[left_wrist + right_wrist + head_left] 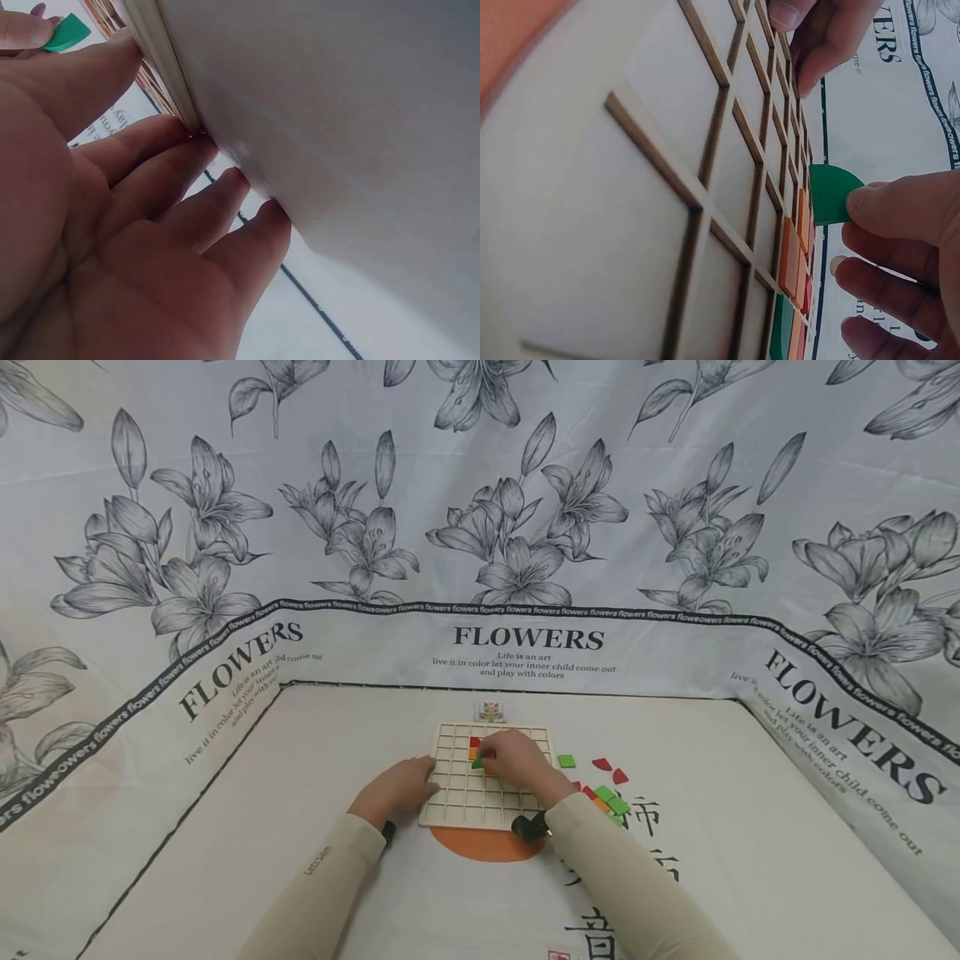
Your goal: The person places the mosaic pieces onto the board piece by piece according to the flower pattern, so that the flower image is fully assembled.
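A pale wooden grid board (pixel 472 806) lies on the table in the head view. Its left edge is between the thumb and fingers of my left hand (pixel 397 789), the thumb reaching over the rim. Above the grid, my right hand (pixel 516 758) pinches a green quarter-circle tile (pixel 834 196) between thumb and finger. Red, orange and green tiles sit in some of the board's cells, among them an orange tile (pixel 789 255) and a green tile (pixel 781 326). In the head view the right hand covers part of these.
Right of the board lies a loose green square tile (pixel 567 761), with red curved tiles (pixel 602 764) nearby. Several mixed tiles (pixel 611 799) are heaped by the right forearm. Behind the board is a small patterned card (pixel 490 712). Flower-printed cloth (pixel 525 652) rises around the table.
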`<action>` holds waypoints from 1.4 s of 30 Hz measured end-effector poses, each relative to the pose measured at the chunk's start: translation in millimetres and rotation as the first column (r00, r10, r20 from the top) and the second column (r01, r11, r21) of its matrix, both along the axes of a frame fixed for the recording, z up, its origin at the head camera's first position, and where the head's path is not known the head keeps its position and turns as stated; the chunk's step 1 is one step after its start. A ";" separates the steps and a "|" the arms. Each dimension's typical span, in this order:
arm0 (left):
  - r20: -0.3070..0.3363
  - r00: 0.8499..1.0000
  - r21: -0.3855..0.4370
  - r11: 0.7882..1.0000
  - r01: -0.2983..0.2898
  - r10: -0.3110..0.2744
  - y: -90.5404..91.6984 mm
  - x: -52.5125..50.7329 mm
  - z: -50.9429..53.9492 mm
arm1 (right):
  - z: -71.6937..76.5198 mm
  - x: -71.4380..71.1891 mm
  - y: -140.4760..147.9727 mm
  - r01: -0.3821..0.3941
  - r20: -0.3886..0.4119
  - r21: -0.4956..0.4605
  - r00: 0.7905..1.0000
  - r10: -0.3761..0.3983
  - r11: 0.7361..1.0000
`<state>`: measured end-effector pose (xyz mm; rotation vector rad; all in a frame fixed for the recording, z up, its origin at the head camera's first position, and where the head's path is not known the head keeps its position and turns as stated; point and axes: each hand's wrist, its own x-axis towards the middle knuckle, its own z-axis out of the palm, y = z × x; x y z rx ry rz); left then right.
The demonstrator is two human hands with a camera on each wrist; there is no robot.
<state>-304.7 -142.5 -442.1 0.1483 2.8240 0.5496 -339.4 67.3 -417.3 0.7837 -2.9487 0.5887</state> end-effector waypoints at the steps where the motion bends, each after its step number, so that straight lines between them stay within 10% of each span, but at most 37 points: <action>1: -0.002 1.000 -0.001 1.000 0.002 -0.002 -0.2 -0.4 -0.6 | -0.4 0.1 -1.2 0.001 0.000 0.001 1.000 -0.001 1.000; 42: -0.003 1.000 0.025 1.000 -0.002 0.002 0.5 4.8 5.6 | -10.5 0.4 -18.9 0.017 -0.026 0.155 1.000 -0.013 0.988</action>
